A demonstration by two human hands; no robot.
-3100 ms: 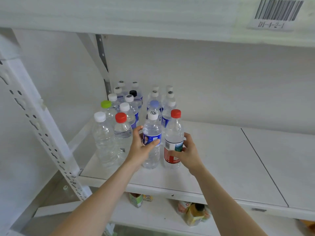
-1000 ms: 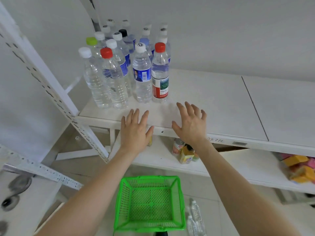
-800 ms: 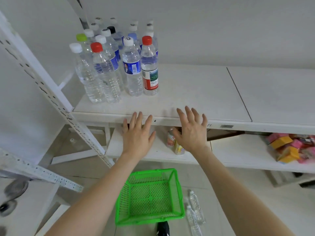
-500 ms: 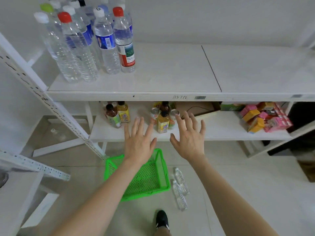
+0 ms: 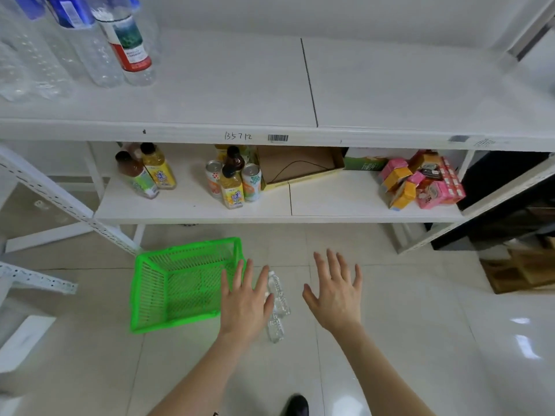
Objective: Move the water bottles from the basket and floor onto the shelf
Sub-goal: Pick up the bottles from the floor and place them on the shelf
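Two bare hands hang above the floor, both released and holding nothing. The left hand (image 5: pixel 244 304) and the right hand (image 5: pixel 333 298) show their backs, with fingers straight and spread.

The left hand partly covers two clear water bottles (image 5: pixel 277 298) that lie on their sides, one behind the other, on the floor (image 5: pixel 420 340). Whether it touches them cannot be told. The right hand is near the bottles but apart from them.

Just left of the bottles sits a green basket (image 5: pixel 150 292) of moulded plastic lattice. Its right wall is crossed by the left hand's fingers in this view. A dark shoe (image 5: pixel 295 405) pokes in at the bottom edge.

The floor is pale glossy tile with thin grout lines and bright reflections.

Beyond the basket stands a white shelf unit with perforated metal uprights.
- **Lower shelf** (image 5: pixel 345 202): drink bottles (image 5: pixel 231 187) with yellow labels, drink cans, a flat cardboard tray (image 5: pixel 297 166), and pink and orange cartons (image 5: pixel 420 184).
- **Upper shelf** (image 5: pixel 240 94): a smooth white board with one dark seam, a barcode sticker (image 5: pixel 277 137) on its front edge, and upright clear water bottles grouped at its left end. The frontmost is a red-labelled bottle (image 5: pixel 129 46). All their tops are cut off by the frame.
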